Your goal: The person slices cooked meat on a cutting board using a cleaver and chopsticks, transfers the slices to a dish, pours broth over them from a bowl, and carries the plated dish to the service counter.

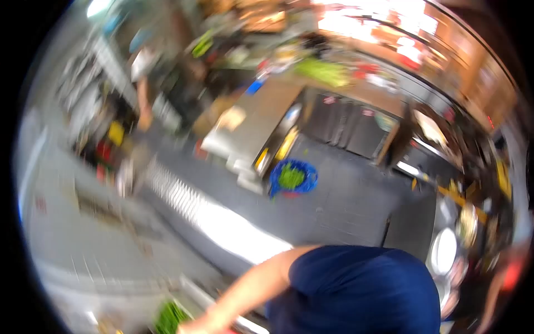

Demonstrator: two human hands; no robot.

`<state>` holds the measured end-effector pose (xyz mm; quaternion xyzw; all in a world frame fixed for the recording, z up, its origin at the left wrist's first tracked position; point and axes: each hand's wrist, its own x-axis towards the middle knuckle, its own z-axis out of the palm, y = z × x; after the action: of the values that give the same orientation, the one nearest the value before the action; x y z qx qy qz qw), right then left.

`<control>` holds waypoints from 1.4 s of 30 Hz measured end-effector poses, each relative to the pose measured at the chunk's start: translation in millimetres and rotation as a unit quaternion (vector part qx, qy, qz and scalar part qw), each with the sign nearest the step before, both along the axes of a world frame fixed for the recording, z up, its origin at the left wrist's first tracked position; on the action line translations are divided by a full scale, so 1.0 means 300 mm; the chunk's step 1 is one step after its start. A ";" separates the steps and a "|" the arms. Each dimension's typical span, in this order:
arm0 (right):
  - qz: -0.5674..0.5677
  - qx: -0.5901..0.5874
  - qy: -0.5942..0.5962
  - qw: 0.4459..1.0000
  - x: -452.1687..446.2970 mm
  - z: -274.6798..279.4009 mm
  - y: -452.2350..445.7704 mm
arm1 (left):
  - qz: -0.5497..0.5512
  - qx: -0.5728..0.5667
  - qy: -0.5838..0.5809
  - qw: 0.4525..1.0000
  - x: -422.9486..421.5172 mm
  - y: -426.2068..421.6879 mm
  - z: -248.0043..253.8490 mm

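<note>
A bare arm reaches from the dark blue sleeve to the lower left, and my left hand (194, 327) is at the bottom edge, smeared and partly cut off. It is beside a bunch of green leaves (168, 318); whether the fingers hold any of it is hidden. I do not see my right hand. On the dark floor stands a blue basket (311, 177) with chopped greens (291, 176) in it.
A person (146, 67) in a blue cap stands at the upper left. A steel counter (261, 114) is behind the basket, with dark cabinet doors (339, 125) beside it. White plates (444, 250) are at the right. A metal grating (172, 189) crosses the floor.
</note>
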<state>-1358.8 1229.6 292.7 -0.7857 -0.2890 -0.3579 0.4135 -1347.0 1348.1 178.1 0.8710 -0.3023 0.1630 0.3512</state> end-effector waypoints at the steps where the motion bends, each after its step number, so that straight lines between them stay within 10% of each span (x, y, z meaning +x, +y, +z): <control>1: 0.072 0.081 0.039 0.993 -0.029 -0.009 0.074 | 0.042 0.000 0.017 0.999 0.004 0.143 0.016; 4: 0.109 0.259 0.067 0.957 -0.043 -0.059 0.175 | 0.286 0.052 0.083 0.953 -0.293 0.636 0.148; 8: 0.085 0.193 0.250 0.945 -0.092 -0.015 -0.154 | 0.382 -0.052 0.158 0.909 -0.505 0.686 0.089; 10: 0.097 0.350 0.401 0.841 -0.179 -0.105 -0.162 | 0.394 -0.122 0.250 0.876 -0.646 0.642 0.082; 21: 0.233 0.062 0.459 0.855 0.214 -0.216 0.206 | 0.433 -0.334 0.393 0.739 -0.816 0.540 -0.006; 42: 0.273 -0.004 0.554 0.786 0.518 -0.335 0.402 | 0.449 -0.444 0.457 0.627 -0.530 0.460 -0.137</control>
<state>-1203.4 1350.3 192.3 -0.7390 -0.2141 0.2685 0.5797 -1506.0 1486.1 137.0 0.6003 0.4345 -0.0038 0.6715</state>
